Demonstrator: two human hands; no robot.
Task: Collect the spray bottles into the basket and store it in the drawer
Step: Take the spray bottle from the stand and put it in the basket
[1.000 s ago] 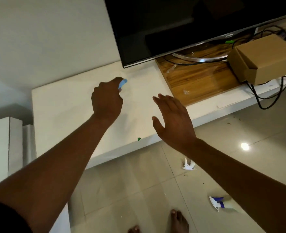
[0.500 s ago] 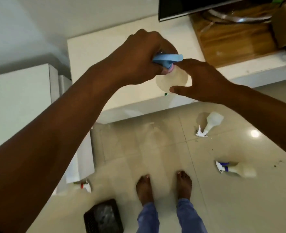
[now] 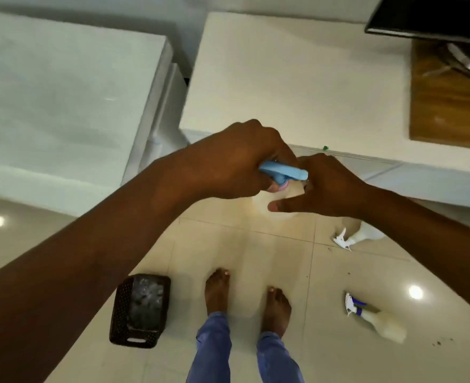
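Cream floor tiles (image 3: 256, 244) stretch wide and mostly bare in front of the person's bare feet (image 3: 245, 297), with room to step between the scattered items. To the upper right the low white surface (image 3: 297, 78) ends in a straight front edge that runs just behind the hands; a wood panel (image 3: 449, 106) and the corner of a dark screen (image 3: 427, 17) sit on its far right. To the upper left a white cabinet (image 3: 62, 92) stands beside it, a narrow dark gap between the two.

Both arms reach forward and meet in mid-air above the floor. The left hand (image 3: 239, 161) is curled closed around the blue trigger head of a spray bottle (image 3: 283, 174), knuckles up. The right hand (image 3: 325, 186) cups the bottle's pale translucent body from the right, thumb stretched out beneath and fingers wrapped round the far side (the body itself is mostly hidden and washed out against the tiles).

Left of the feet a dark woven basket (image 3: 140, 310) rests on the floor, partly covered by the left forearm; its inside shows only a pale blurred sheen, and I cannot tell whether anything lies in it. Two more bottles lie on their sides to the right: a white-headed bottle (image 3: 358, 237) near the surface's edge, partly behind the right forearm, and a blue-and-white-headed bottle (image 3: 377, 322) nearer the feet, well apart from the basket.
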